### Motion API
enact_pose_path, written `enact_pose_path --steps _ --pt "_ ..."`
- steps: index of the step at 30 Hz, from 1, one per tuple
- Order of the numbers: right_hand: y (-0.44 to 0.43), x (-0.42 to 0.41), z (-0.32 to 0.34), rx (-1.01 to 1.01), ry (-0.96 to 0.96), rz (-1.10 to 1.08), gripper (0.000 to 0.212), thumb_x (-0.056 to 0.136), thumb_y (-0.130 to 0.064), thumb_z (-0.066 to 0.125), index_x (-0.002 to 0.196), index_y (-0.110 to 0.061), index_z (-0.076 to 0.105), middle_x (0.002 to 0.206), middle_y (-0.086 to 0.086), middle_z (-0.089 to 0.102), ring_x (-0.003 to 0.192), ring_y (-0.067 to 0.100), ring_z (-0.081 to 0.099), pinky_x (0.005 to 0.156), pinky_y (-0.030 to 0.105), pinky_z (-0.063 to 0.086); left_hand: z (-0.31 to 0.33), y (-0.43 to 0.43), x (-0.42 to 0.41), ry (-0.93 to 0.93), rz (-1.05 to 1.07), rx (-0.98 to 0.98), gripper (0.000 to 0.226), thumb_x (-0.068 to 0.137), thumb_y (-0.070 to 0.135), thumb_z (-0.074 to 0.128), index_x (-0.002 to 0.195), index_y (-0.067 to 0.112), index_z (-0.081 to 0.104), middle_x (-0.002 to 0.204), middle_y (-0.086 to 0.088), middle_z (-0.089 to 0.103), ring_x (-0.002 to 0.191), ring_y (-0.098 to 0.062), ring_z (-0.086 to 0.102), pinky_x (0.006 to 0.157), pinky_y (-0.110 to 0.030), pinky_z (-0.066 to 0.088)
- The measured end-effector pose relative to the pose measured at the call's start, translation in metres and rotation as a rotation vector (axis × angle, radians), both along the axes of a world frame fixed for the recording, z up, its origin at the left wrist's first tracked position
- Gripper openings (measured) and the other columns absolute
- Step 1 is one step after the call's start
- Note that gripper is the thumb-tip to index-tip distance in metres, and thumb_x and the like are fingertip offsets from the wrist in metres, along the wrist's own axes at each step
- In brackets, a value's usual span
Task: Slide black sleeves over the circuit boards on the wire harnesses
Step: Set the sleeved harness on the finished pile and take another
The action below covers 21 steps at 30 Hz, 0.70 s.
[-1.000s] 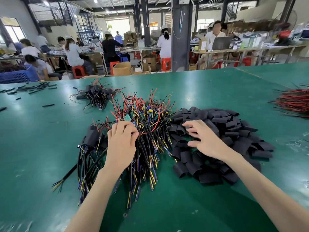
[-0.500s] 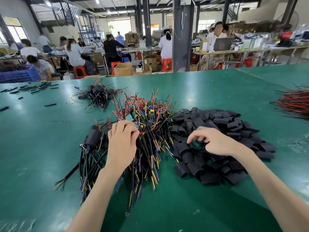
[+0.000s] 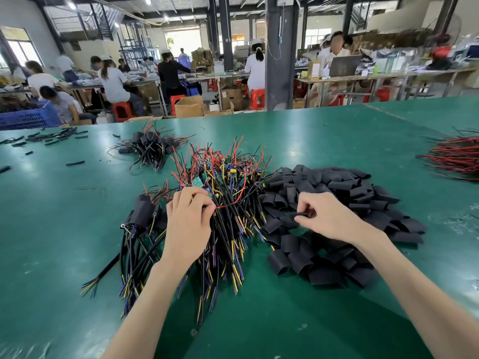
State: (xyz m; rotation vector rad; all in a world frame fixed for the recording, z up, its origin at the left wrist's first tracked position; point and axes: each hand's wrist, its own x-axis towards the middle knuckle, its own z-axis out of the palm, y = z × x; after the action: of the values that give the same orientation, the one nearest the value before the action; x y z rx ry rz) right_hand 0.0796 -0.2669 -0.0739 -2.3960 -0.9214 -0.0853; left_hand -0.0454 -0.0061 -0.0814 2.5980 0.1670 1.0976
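Left hand (image 3: 188, 224) curls round wires in the harness pile (image 3: 233, 200); the gripped part is hidden under the hand. Right hand (image 3: 329, 218) pinches one black sleeve (image 3: 298, 214), mostly covered.

The harness pile (image 3: 228, 203) lay on the table (image 3: 311, 130), the sleeve pile (image 3: 337, 203) against its right. Sleeved harnesses (image 3: 141, 216) lay left.

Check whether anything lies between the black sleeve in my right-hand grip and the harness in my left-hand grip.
Yes. Between the flat black sleeve in the right-hand grip and the left-hand grip lies the tangled pile of black, yellow and red wire harnesses; the left-hand grip holds wires within that pile, not lifted clear.
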Motion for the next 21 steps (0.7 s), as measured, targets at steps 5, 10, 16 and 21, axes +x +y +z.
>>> enact_pose_path --steps 5,10,16,21 --pt "0.009 -0.008 -0.009 -0.196 -0.048 0.083 0.022 0.081 -0.017 0.06 0.082 -0.021 0.039 0.077 -0.002 0.053 0.067 0.017 0.049 0.059 0.031 0.037 0.0 -0.001 0.0 0.007 -0.008 0.001 0.005 0.085 0.005 0.066 0.083 0.009 0.064 0.107 -0.005 0.058 0.1 -0.025 0.047 0.083 -0.034 0.031" --pt "0.011 -0.009 -0.012 -0.254 0.025 0.14 0.022 0.088 -0.023 0.062 0.078 -0.024 0.043 0.09 -0.005 0.041 0.081 0.014 0.045 0.07 0.028 0.035 -0.001 -0.002 0.0 0.002 -0.016 0.013 0.005 0.085 0.004 0.065 0.083 0.008 0.063 0.106 -0.005 0.058 0.101 -0.024 0.047 0.083 -0.031 0.029" --pt "0.008 -0.01 -0.011 -0.336 -0.099 0.053 0.018 0.086 -0.018 0.058 0.088 -0.023 0.041 0.092 -0.005 0.05 0.084 0.018 0.048 0.071 0.035 0.041 -0.001 -0.003 0.0 0.016 -0.019 0.03 0.006 0.086 0.003 0.064 0.082 0.008 0.063 0.105 -0.005 0.058 0.1 -0.027 0.049 0.081 -0.03 0.028" --pt "0.005 -0.009 -0.009 -0.382 -0.11 0.005 0.022 0.088 -0.025 0.06 0.091 -0.021 0.039 0.089 -0.005 0.05 0.075 0.013 0.042 0.061 0.03 0.029 0.001 -0.008 -0.002 -0.015 -0.028 0.087 0.011 0.088 0.002 0.058 0.083 0.011 0.059 0.099 -0.001 0.059 0.098 -0.022 0.046 0.082 -0.029 0.025"
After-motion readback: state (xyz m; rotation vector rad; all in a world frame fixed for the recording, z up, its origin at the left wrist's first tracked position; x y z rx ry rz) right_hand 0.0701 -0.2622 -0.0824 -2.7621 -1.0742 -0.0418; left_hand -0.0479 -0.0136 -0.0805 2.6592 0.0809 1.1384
